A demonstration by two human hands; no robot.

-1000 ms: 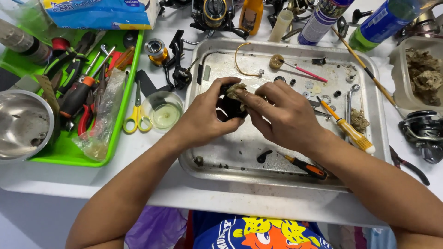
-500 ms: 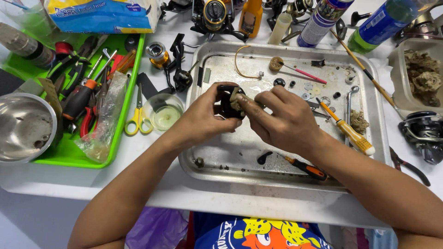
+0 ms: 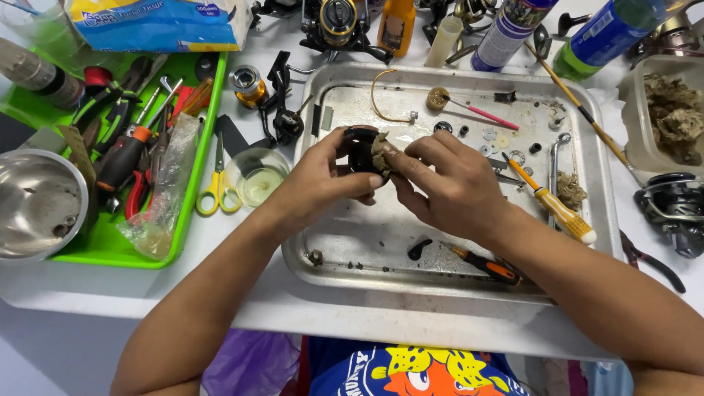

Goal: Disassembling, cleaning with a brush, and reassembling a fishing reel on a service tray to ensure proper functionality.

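We are holding a small black round part [image 3: 359,150] over the far left area of the metal tray [image 3: 381,257], our left hand [image 3: 323,180] curled around it with fingers clamped on its rim. Our right hand [image 3: 447,183] is pinching a dirty wad of rag [image 3: 380,152] between thumb and fingertips, pressing it against the part. A yellow-handled screwdriver [image 3: 554,209] is lying in the tray just right of that hand, and yellow scissors [image 3: 213,187] are resting left of the tray.
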